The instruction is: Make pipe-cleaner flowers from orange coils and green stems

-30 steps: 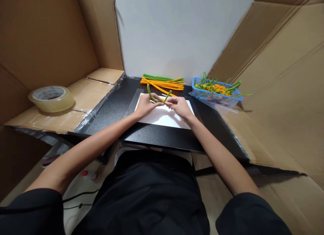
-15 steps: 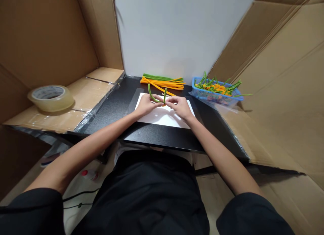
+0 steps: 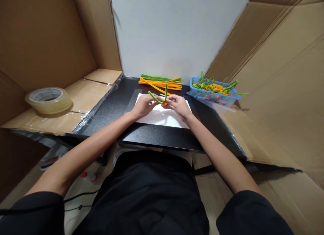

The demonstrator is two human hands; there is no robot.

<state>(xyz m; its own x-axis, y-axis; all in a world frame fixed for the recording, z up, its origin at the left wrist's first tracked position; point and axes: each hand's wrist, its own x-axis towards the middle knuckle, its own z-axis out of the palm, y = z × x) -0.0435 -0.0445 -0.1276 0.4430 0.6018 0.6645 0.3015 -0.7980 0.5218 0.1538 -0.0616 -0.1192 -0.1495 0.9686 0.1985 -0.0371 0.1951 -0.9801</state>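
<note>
My left hand (image 3: 144,106) and my right hand (image 3: 179,105) meet above a white paper sheet (image 3: 162,119), and their fingertips pinch a bent green pipe cleaner (image 3: 155,98). A small orange piece (image 3: 164,104) shows at its bend between my fingers. One green end stands almost upright, and the other slants to the far left. Behind my hands lie a bundle of green pipe cleaners (image 3: 153,77) and a bundle of orange pipe cleaners (image 3: 162,82). The orange piece is partly hidden by my fingers.
The paper lies on a black table (image 3: 152,135). A blue plastic basket (image 3: 202,94) at the far right holds green and orange pipe-cleaner pieces. A roll of clear tape (image 3: 48,100) sits on a cardboard ledge (image 3: 98,90) at left. Cardboard sheets flank the table, with a white wall behind.
The left end of the green pipe cleaner now lies lower and more slanted. More of the orange piece shows at my fingertips, and my hands stay close together.
</note>
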